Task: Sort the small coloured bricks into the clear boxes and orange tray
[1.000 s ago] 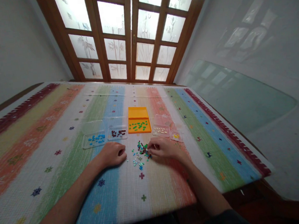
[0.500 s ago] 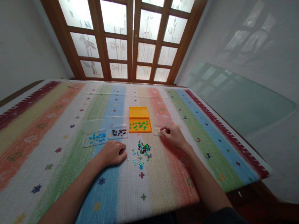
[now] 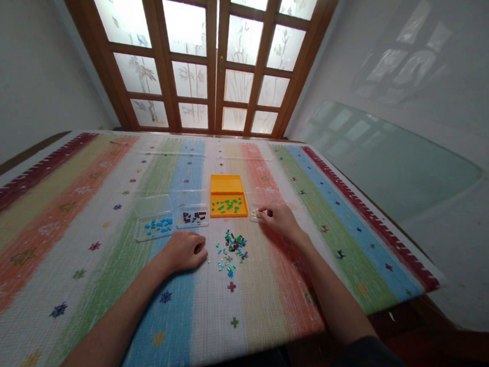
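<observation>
My right hand [image 3: 282, 221] is over a small clear box [image 3: 254, 220] with cream-white pieces in it. Its thumb and forefinger are pinched together at the box; anything between them is too small to make out. My left hand [image 3: 186, 250] rests on the cloth as a loose fist, with nothing visible in it. Between the hands lies a mixed pile of small pieces [image 3: 235, 242] in green, blue, dark red and clear. Behind the pile stands an open yellow box [image 3: 229, 214] holding green pieces.
Left of the yellow box are a clear box [image 3: 193, 224] of dark brown-red pieces and another clear box [image 3: 155, 235] of blue pieces, lids folded back. A striped tablecloth [image 3: 256, 314] covers the table. Glazed wooden doors [image 3: 214, 55] stand beyond it.
My right hand has shifted slightly to the left over the box of cream-white pieces, its fingertips still together. My left hand stays where it was.
</observation>
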`<state>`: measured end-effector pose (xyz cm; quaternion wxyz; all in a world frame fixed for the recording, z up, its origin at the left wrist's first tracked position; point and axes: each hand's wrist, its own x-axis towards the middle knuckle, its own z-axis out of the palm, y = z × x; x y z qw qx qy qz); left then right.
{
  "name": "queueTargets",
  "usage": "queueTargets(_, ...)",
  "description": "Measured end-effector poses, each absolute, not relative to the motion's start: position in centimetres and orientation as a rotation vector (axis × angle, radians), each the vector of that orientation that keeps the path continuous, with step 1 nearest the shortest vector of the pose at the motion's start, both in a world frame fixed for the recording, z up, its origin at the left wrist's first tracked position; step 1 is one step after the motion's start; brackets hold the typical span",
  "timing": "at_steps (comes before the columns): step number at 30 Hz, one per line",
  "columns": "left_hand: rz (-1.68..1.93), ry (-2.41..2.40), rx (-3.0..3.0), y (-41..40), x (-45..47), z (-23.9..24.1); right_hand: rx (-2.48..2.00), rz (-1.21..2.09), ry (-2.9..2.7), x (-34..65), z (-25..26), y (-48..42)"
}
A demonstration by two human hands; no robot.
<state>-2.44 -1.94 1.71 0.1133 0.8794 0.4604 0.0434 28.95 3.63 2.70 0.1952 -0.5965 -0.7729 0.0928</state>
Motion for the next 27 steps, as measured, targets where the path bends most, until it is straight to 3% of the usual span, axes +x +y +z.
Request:
queueTargets(12, 0.171, 1.341, 2.582, -1.9, -2.5, 1.6, -0.965, 0.747, -2.591, 23.2, 3.6, -1.7)
queueTargets(27, 0.14, 1.363, 2.592, -1.9, -2.5, 1.5, -1.019, 0.601, -2.753, 21.2, 2.2, -2.6)
